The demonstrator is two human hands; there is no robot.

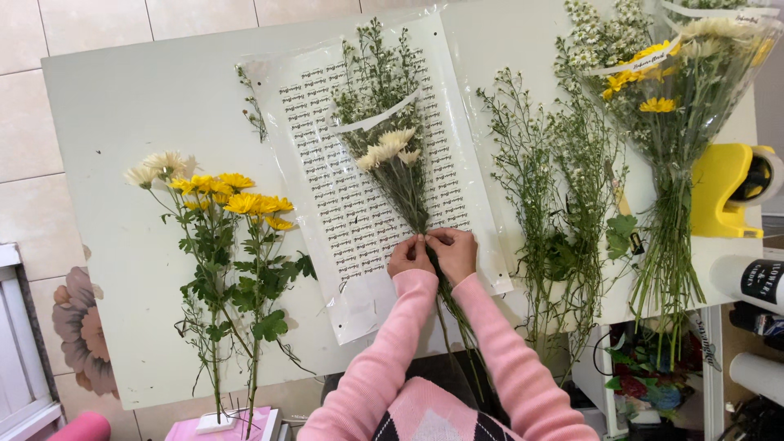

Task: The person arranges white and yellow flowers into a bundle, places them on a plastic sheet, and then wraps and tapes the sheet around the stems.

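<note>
A small bunch of cream chrysanthemums and fine green filler sprigs (392,151) lies along the middle of a clear plastic wrapping sheet printed with rows of small black script (343,220), which is spread flat and glossy on the pale, scuffed white tabletop (122,106). A white paper band (371,121) crosses the sprigs near the top of the bunch. Both hands meet at the stems near the sheet's lower edge: the left hand (410,256) and the right hand (454,251) sit side by side, fingers curled in and pinched closed on the thin green stems, which run on past the tabletop's near edge between two pink knitted sleeves. To the left of the sheet lie loose yellow and cream chrysanthemums on long leafy stems (224,245), blooms away from the person, stalk ends hanging over the edge. A single small green sprig (253,102) rests near the sheet's upper left corner. To the right lies a feathery heap of green filler stems with tiny white flowers (555,188), and beyond it a finished bouquet of yellow and white flowers in a crinkly clear plastic cone (678,90). At the far right sits a yellow plastic tape dispenser (727,188), and below it a white roll with a black label (751,282). Beige floor tiles (20,147) show at the left.
</note>
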